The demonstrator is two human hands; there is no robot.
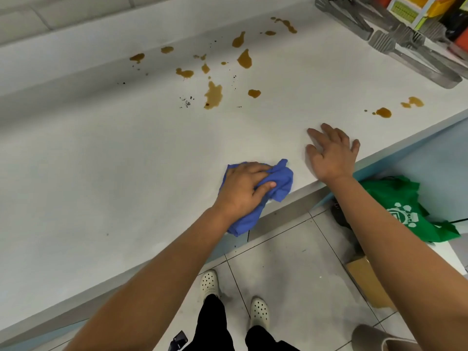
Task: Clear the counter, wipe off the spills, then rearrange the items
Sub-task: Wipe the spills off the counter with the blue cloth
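Near the middle of the frame, a blue cloth (263,191) is gripped by the left hand (243,188), fingers curled round it, at the front edge of the white counter (101,160). Just to its right, the right hand (331,155) is laid flat, fingers spread. Brown spills (214,95) are seen higher up, well apart from the cloth.

Blue cloth (266,188), brown spills (214,95), white counter (101,160), green bag (402,206)
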